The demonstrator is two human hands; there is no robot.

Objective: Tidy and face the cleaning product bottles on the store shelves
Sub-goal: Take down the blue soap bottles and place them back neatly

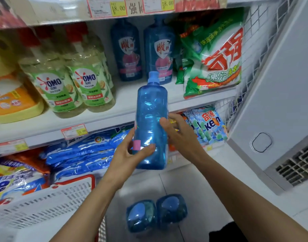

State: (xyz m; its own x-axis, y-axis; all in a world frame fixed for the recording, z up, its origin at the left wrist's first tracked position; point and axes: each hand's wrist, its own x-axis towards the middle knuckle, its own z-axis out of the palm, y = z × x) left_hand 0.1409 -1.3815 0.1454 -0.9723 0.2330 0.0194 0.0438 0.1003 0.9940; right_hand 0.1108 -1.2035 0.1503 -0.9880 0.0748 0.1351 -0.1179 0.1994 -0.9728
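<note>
Both hands, left hand (130, 154) and right hand (177, 135), gripped blue bottle (151, 123) before white shelf (62, 119), tiled floor (193, 180) below.

Both arms are bare and reach forward, meeting in front of the chest. The left forearm (90, 203) rises from the lower left, the right forearm (245, 198) from the lower right. The left hand (130, 152) grips the lower part of an upright bottle (150, 109), with the left thumb (147, 148) lying across its front and the fingers wrapped round behind its left side. The right hand (179, 137) holds the bottle's right side a little higher. The right thumb (164, 122) presses on the front and the fingers curl behind, with the back of the hand towards the camera.
</note>
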